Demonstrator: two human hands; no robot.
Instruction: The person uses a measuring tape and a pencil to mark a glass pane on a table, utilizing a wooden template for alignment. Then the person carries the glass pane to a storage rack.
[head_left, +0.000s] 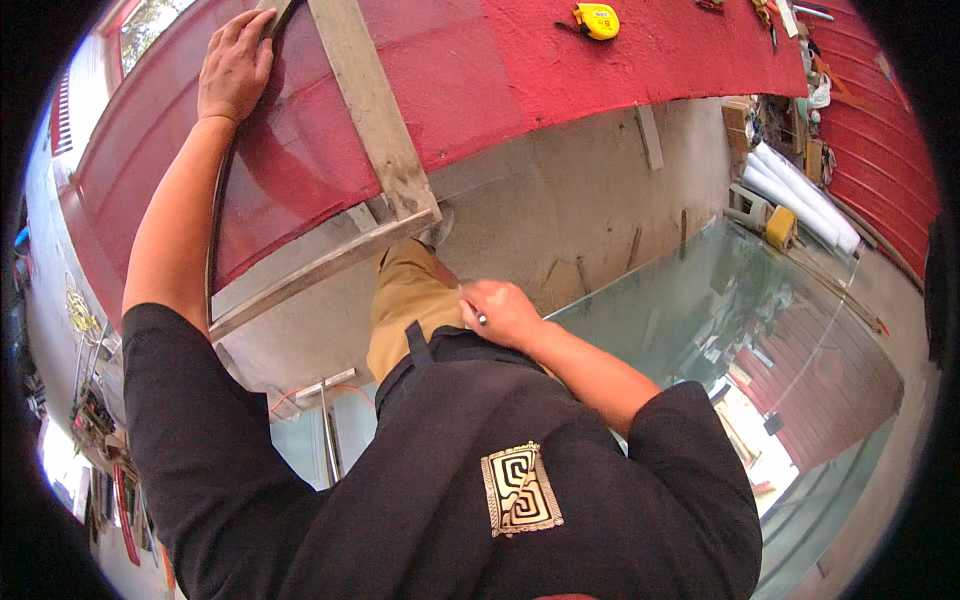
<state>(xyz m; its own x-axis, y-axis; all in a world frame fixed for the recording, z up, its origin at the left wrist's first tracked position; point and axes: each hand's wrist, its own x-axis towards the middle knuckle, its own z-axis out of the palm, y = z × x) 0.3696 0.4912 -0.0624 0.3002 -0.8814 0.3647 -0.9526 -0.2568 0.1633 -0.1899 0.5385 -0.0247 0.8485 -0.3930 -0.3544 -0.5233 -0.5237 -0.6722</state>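
Note:
My left hand (235, 72) lies at the upper left, its fingers stretched across a wooden strip (284, 14) on the red-covered table (640, 60). A long wooden board (372, 110) runs toward me beside it. That board meets a wooden crosspiece (325, 275) along the table's near edge. At my waist, my right hand (502, 312) is closed around a thin pen-like tool (481, 320). Only a short dark end with a pale tip shows; the fingers hide the rest. This hand is in front of my tan trousers (412, 300).
A yellow tape measure (597, 21) rests on the table's far part. Large glass sheets (640, 320) stand to my right, reflecting the surroundings. White rolls (800, 195) and a yellow object (780, 228) are beyond them. Several tools and loose items line the left side.

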